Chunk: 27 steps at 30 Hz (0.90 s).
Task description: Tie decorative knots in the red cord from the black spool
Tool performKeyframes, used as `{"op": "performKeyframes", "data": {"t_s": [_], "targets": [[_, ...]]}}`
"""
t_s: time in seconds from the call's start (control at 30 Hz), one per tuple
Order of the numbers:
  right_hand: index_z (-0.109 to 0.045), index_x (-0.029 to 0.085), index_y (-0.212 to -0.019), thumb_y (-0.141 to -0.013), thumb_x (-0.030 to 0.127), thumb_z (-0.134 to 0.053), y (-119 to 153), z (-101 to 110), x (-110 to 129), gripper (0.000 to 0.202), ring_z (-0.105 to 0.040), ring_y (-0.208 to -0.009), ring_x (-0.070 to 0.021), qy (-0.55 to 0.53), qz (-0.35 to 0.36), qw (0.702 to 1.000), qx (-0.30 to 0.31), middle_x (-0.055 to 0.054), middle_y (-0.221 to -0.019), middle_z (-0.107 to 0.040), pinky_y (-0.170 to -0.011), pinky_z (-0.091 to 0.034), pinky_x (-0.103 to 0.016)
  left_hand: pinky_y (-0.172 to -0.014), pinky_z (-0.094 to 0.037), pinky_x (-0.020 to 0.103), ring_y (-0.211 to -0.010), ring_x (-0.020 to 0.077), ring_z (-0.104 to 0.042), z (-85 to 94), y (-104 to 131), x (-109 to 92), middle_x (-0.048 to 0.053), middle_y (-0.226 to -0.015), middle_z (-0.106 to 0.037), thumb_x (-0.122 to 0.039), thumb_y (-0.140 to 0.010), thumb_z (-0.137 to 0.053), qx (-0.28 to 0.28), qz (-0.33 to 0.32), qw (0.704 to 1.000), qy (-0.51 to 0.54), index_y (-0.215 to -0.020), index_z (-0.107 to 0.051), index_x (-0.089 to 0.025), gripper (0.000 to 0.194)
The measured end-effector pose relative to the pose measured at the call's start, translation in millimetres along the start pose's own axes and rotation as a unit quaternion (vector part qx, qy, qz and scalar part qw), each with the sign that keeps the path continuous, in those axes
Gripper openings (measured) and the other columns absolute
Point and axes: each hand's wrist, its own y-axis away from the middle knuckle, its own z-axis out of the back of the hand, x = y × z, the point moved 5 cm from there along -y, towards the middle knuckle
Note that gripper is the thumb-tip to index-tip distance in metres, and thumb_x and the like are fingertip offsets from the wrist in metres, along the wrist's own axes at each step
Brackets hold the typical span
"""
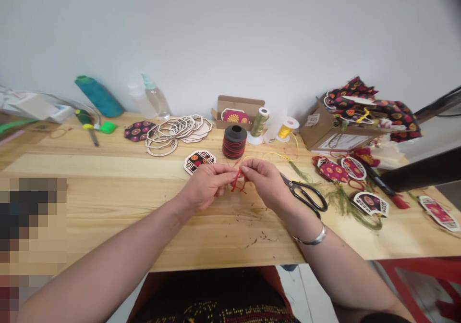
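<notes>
Red cord (pixel 236 185) being worked, apparently not yet finished
Left hand (pixel 206 186) and right hand (pixel 266 182) are pinching it; a tasselled ornament (pixel 370 203) is lying aside.

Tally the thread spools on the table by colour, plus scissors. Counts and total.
Teal spool: 1
Black spool with red thread: 1
Olive-green spool: 1
Yellow spool: 1
Scissors: 1 pair
Total: 5 (4 spools, 1 pair of scissors)
</notes>
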Motion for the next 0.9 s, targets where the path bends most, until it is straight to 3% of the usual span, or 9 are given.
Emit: {"op": "performKeyframes", "data": {"t_s": [0.1, 0.23, 0.37, 0.53, 0.9], "targets": [[-0.055, 0.015, -0.069, -0.072, 0.035, -0.063, -1.9, -4.3, -10.1, 0.021, -0.048, -0.056, -0.0088, -0.114, -0.067, 0.991, 0.032, 0.002, -0.060, -0.054, -0.060, -0.040, -0.026, -0.038, -0.015, 0.017, -0.040, 0.0009, -0.032, -1.1, -0.4, 2.0, 0.000, -0.055, -0.057, -0.025, -0.059, -0.076, 0.004, 0.020, 0.999, 0.029, -0.069, -0.071, -0.012, 0.017], [-0.058, 0.015, -0.077, -0.071, 0.033, -0.065, -0.1, -5.2, -7.5, 0.020, -0.057, -0.066, -0.0106, -0.186, -0.110, 0.975, 0.047, -0.001, -0.071, -0.061, -0.071, -0.047, -0.030, -0.037, -0.013, 0.017, -0.039, 0.0005, -0.031, -0.5, -1.4, 3.7, -0.001, -0.054, -0.054, -0.023, -0.060, -0.074, 0.008, 0.032, 0.998, 0.061, -0.062, -0.067, -0.011, 0.014], [-0.061, 0.015, -0.090, -0.071, 0.025, -0.065, 4.1, -5.2, 2.1, 0.022, -0.059, -0.068, -0.0109, -0.189, -0.117, 0.973, 0.064, -0.003, -0.082, -0.064, -0.071, -0.049, -0.031, -0.037, -0.013, 0.017, -0.039, 0.0007, -0.032, 1.6, -3.1, 6.0, -0.001, -0.054, -0.053, -0.022, -0.062, -0.074, 0.005, 0.043, 0.997, 0.065, -0.065, -0.067, -0.011, 0.014], [-0.063, 0.015, -0.089, -0.066, 0.020, -0.069, 4.7, -6.6, 3.6, 0.025, -0.059, -0.066, -0.0097, -0.183, -0.109, 0.973, 0.083, -0.001, -0.081, -0.064, -0.066, -0.049, -0.028, -0.037, -0.013, 0.017, -0.038, 0.0003, -0.030, 2.0, -3.4, 6.4, -0.002, -0.052, -0.052, -0.024, -0.061, -0.075, 0.004, 0.047, 0.997, 0.064, -0.066, -0.067, -0.010, 0.016], [-0.059, 0.014, -0.072, -0.068, 0.037, -0.071, 0.1, -4.7, -0.2, 0.026, -0.059, -0.059, -0.0098, -0.183, -0.093, 0.977, 0.053, 0.000, -0.068, -0.062, -0.057, -0.049, -0.025, -0.038, -0.012, 0.019, -0.037, 0.0008, -0.029, 0.4, -0.4, 6.3, -0.001, -0.055, -0.055, -0.030, -0.062, -0.075, -0.003, 0.027, 1.000, -0.005, -0.069, -0.069, -0.012, 0.020]]}}
